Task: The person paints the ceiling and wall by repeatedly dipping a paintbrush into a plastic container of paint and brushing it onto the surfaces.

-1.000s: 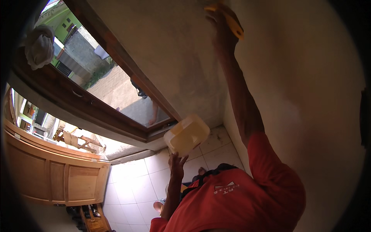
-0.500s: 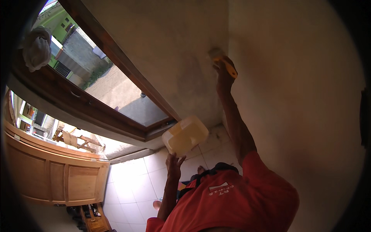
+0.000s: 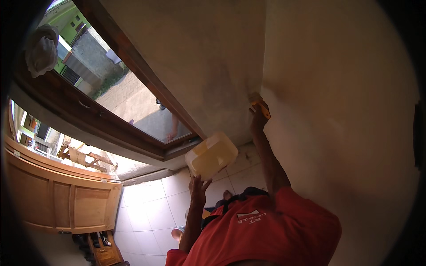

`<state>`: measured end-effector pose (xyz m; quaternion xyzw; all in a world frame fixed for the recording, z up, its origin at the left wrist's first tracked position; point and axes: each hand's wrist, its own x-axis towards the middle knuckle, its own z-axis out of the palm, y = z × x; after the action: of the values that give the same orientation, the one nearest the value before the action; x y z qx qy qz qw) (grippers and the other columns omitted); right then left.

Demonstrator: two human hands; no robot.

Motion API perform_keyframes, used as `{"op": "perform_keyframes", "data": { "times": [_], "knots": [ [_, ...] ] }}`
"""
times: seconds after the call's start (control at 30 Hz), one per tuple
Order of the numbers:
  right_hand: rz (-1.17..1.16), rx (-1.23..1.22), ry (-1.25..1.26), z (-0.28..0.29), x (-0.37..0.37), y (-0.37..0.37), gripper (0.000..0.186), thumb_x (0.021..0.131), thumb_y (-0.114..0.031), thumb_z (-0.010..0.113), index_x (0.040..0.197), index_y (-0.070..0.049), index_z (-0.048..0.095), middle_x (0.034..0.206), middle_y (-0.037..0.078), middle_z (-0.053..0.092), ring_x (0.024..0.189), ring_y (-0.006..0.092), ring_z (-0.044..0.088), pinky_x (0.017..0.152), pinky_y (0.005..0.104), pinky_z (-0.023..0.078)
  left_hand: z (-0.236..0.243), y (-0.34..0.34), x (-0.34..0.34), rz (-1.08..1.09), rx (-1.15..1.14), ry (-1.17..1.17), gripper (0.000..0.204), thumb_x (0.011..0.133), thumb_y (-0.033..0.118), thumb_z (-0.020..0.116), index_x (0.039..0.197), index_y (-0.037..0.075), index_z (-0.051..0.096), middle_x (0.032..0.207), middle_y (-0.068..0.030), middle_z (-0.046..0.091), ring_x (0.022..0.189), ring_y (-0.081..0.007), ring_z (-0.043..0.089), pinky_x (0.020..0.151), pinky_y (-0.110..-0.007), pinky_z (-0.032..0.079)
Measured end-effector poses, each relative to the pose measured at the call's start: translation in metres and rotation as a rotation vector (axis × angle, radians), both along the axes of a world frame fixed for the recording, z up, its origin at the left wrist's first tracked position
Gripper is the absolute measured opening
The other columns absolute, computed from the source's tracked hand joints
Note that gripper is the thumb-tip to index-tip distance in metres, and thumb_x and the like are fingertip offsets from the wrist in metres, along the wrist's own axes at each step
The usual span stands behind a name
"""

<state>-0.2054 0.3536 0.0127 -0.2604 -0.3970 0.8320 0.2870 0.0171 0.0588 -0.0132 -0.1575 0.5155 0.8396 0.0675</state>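
Note:
My right hand (image 3: 258, 120) grips a paintbrush (image 3: 265, 109) with an orange-yellow handle, its bristles up against the wall near the inside corner. Darker patches mark the wall (image 3: 215, 88) left of the brush. Lower down, my left hand (image 3: 198, 189) supports a translucent plastic tub (image 3: 214, 155) by its near edge. The tub is tilted toward me, with something pale cream inside; how full it is I cannot tell. Some fingers of the left hand are hidden behind the tub.
A brown-framed window (image 3: 133, 137) is on the left, with a whitish cloth bundle (image 3: 42, 55) by its frame. Below stand a wooden door (image 3: 66, 195) and a small wooden rack (image 3: 106, 252). White tiles (image 3: 155, 208) cover the floor; a cup-like object (image 3: 177, 232) is beside my left forearm.
My right hand has brought the paintbrush down along the wall corner. The left hand and tub are nearly unmoved. Part of another person's limb now shows through the window.

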Motion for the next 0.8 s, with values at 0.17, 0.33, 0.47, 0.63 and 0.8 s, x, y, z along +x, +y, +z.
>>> {"op": "perform_keyframes", "data": {
  "times": [0.17, 0.33, 0.47, 0.63, 0.8],
  "knots": [
    [0.049, 0.173, 0.421, 0.08, -0.027, 0.0, 0.031, 0.096, -0.011, 0.059, 0.125, 0.0, 0.056, 0.126, 0.014, 0.055, 0.11, 0.0247, 0.062, 0.092, 0.0392, 0.057, 0.002, -0.001, -0.003, -0.016, -0.009, -0.009, 0.059, 0.092, 0.035, 0.059, 0.136, 0.0, 0.041, 0.132, -0.0156, 0.05, 0.124, -0.0301, 0.053, 0.1, -0.048, 0.05],
    [0.114, 0.36, 0.727, 0.126, -0.03, 0.012, 0.038, 0.1, -0.013, 0.053, 0.134, 0.001, 0.046, 0.131, 0.015, 0.051, 0.124, 0.0264, 0.054, 0.1, 0.0433, 0.053, 0.002, 0.0, -0.004, -0.019, -0.03, -0.007, 0.056, 0.093, 0.036, 0.059, 0.133, 0.001, 0.042, 0.129, -0.0147, 0.051, 0.123, -0.0285, 0.054, 0.101, -0.048, 0.05],
    [0.174, 0.171, 0.424, 0.034, -0.017, 0.002, 0.041, 0.101, -0.016, 0.052, 0.139, -0.001, 0.043, 0.135, 0.015, 0.049, 0.127, 0.028, 0.052, 0.103, 0.0453, 0.05, -0.001, -0.004, 0.003, 0.0, -0.057, -0.039, 0.061, 0.093, 0.042, 0.06, 0.135, 0.0, 0.045, 0.135, -0.0162, 0.052, 0.127, -0.0314, 0.053, 0.101, -0.05, 0.051],
    [0.166, 0.031, 0.131, -0.094, -0.006, -0.009, 0.044, 0.101, -0.018, 0.053, 0.141, -0.004, 0.042, 0.137, 0.015, 0.047, 0.126, 0.0279, 0.052, 0.103, 0.0457, 0.051, 0.002, -0.008, 0.01, 0.002, -0.112, -0.052, 0.059, 0.094, 0.04, 0.059, 0.133, -0.001, 0.045, 0.134, -0.017, 0.052, 0.126, -0.0317, 0.053, 0.101, -0.05, 0.051],
    [0.147, 0.075, 0.167, -0.023, -0.026, -0.014, 0.045, 0.099, -0.018, 0.056, 0.139, -0.002, 0.044, 0.136, 0.014, 0.047, 0.123, 0.0274, 0.054, 0.1, 0.0442, 0.053, 0.009, -0.008, 0.005, 0.001, -0.098, -0.02, 0.057, 0.094, 0.04, 0.059, 0.132, -0.001, 0.045, 0.133, -0.0164, 0.052, 0.127, -0.0317, 0.053, 0.101, -0.05, 0.051]
  ]
}}
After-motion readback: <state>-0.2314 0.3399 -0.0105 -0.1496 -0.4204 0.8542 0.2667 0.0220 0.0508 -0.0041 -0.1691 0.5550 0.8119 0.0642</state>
